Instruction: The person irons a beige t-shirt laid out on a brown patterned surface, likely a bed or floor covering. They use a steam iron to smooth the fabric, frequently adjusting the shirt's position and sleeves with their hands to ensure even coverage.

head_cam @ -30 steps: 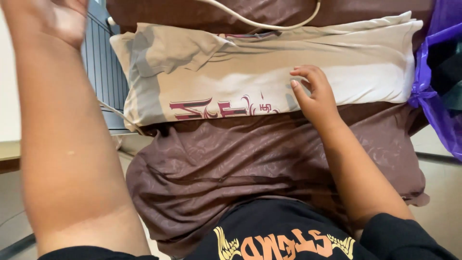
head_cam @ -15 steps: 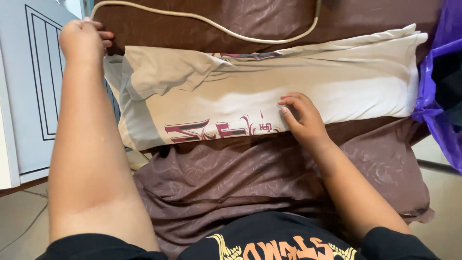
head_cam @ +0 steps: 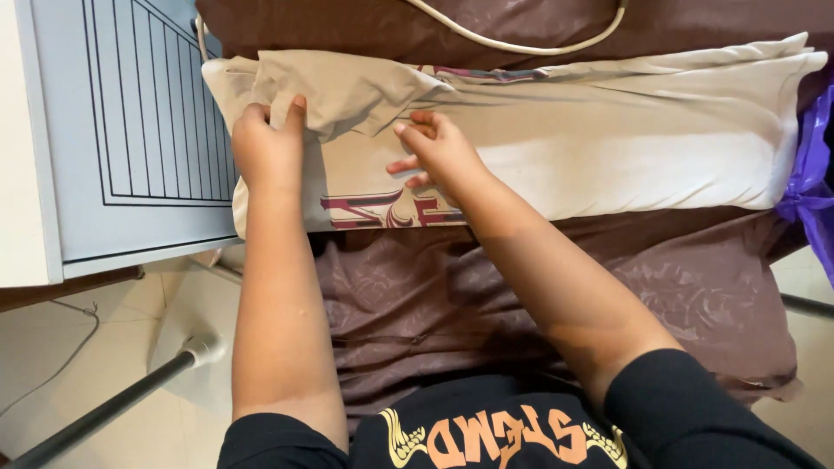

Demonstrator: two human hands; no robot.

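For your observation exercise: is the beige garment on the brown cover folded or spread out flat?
Folded. The beige garment lies as a long narrow band with stacked edges at its right end; the left hand grips its bunched left end, the right hand presses beside.

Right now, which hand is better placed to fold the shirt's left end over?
Probably left: the left hand already grips the bunched end of the beige shirt. The right hand lies flat mid-shirt, pinning it.

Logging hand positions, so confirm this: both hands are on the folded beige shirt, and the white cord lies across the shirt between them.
Not right. In the head view the white cord lies on the brown cloth beyond the folded beige shirt, not between the hands. The left hand and right hand are on the shirt.
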